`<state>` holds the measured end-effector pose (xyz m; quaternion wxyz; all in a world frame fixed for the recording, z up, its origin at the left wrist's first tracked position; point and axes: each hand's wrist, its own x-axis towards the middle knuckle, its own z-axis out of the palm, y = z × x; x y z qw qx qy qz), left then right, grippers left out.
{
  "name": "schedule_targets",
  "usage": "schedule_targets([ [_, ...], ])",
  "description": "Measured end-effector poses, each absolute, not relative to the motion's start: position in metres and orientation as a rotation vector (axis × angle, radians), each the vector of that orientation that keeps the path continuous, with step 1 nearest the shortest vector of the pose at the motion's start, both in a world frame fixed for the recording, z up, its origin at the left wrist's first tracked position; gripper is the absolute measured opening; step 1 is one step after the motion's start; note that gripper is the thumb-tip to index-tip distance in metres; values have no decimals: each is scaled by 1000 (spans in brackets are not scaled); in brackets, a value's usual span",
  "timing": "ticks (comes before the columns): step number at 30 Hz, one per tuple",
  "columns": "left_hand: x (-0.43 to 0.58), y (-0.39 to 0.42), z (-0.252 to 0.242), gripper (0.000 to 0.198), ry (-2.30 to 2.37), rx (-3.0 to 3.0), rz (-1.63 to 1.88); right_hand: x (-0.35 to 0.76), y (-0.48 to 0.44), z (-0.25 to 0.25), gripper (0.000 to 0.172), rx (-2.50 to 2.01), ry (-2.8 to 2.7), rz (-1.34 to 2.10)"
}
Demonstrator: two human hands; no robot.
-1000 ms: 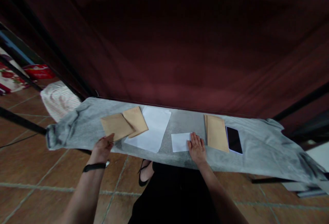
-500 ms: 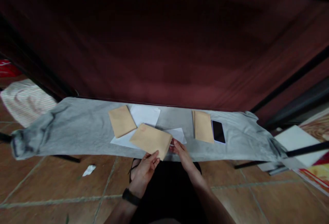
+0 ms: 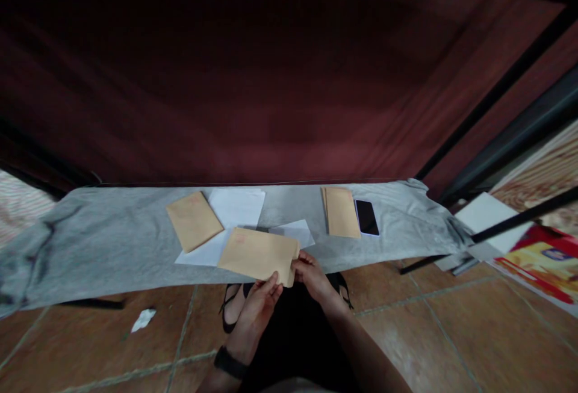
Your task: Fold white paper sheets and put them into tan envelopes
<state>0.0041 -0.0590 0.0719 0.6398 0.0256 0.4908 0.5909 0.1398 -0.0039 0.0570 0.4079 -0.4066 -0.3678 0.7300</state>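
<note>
A tan paper envelope (image 3: 257, 253) with faint red print is held low over the front edge of the cloth-covered bench. My left hand (image 3: 262, 304) pinches its lower edge near the right end, thumb on top. At that right end, my right hand (image 3: 311, 275) has its fingers closed on the flap; the fingertips are partly hidden behind the paper. White sheets (image 3: 239, 205) lie beyond and under the envelope, and a smaller white paper (image 3: 295, 233) is just past its right end. Another tan envelope (image 3: 194, 221) rests on the sheets at the left.
On the grey cloth (image 3: 126, 236) to the right lie a small stack of tan envelopes (image 3: 343, 212) and a phone (image 3: 367, 217). A dark red panel (image 3: 271, 110) rises behind the bench. Crumpled white paper (image 3: 143, 319) lies on the tiled floor. A colourful box (image 3: 546, 260) stands far right.
The held envelope has turned to lie more level. My right hand's fingers have closed in on its flap. My left hand keeps its pinch. The whole view has swung slightly to the right.
</note>
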Motion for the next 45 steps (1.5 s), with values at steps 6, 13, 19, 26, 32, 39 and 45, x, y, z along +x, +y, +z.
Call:
schedule_targets([
  [6,9,-83,64,21,1174,376,1065,153,-4,67,27,-1046,-1334,1499],
  [13,-20,-90,68,69,1766,2066,1013,189,-19,85,22,-1110,-1674,1292],
  [19,-34,-76,80,105,1685,2723,616,206,-38,97,26,-1021,-1645,1508],
  [26,-28,-73,94,94,1590,2790,573,220,-42,101,30,-1023,-1560,1489],
  [32,-20,-79,84,88,1615,2845,636,231,-39,84,19,-1352,-1599,1274],
  [39,-7,-78,70,91,1648,2822,687,245,-48,91,27,-1481,-1602,842],
  [45,4,-79,72,95,1555,2703,592,263,-68,122,28,-1479,-1746,999],
])
